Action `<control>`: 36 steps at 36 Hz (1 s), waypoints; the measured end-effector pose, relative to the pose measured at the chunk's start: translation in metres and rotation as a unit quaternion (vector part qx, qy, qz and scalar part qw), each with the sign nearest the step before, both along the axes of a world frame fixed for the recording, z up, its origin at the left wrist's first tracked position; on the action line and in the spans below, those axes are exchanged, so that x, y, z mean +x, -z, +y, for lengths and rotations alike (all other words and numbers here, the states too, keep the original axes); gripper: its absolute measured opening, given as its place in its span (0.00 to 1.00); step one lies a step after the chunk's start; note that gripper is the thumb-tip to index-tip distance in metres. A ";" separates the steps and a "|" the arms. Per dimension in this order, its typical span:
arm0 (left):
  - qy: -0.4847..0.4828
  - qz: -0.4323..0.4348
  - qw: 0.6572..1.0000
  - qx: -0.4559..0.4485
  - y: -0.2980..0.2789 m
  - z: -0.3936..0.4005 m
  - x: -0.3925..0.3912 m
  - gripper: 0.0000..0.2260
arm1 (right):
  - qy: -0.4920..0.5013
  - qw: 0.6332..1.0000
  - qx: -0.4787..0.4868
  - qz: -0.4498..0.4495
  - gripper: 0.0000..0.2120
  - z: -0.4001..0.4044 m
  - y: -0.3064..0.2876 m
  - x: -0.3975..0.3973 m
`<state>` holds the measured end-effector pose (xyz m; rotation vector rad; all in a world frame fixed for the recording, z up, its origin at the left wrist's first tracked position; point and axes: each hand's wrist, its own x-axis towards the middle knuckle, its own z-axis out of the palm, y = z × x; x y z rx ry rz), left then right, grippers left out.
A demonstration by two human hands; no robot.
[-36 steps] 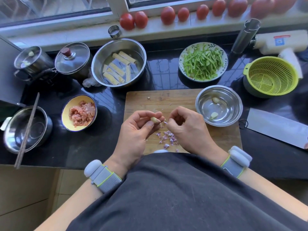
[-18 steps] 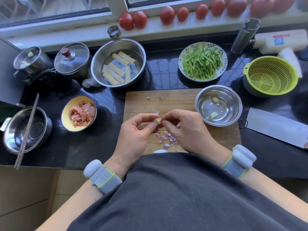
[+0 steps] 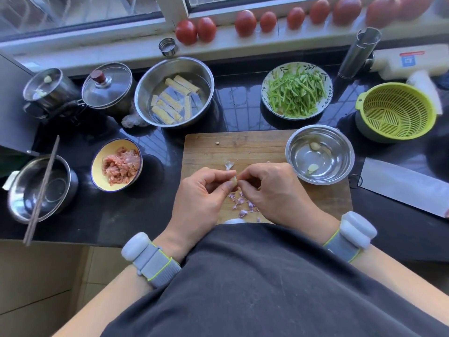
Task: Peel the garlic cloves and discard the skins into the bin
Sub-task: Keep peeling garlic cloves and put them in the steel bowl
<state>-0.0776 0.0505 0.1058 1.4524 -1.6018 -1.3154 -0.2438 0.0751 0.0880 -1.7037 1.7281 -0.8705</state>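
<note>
Over the cutting board [image 3: 255, 147], both hands' curled fingers [image 3: 220, 182] pinch, seemingly, one garlic clove [image 3: 233, 180].

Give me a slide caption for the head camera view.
Both hands pinch a garlic clove above purple skins on the cutting board.

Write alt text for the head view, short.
Both hands, left hand and right hand, pinch one garlic clove above a wooden cutting board strewn with purple skins. Beside it, a steel bowl holds two peeled cloves.
</note>
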 end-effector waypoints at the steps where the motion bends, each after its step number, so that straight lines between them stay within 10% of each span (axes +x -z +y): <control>1: 0.003 -0.006 1.000 -0.008 0.000 0.000 0.000 0.07 | 0.000 1.000 0.000 0.000 0.03 0.000 0.001 0.000; 14: 0.023 -0.015 0.999 -0.035 0.002 0.001 -0.001 0.07 | 0.018 1.000 -0.018 0.000 0.03 0.000 0.004 0.004; 36: -0.018 0.097 0.993 0.065 0.003 -0.002 -0.002 0.06 | 0.085 0.952 0.155 -0.251 0.11 -0.001 -0.003 0.005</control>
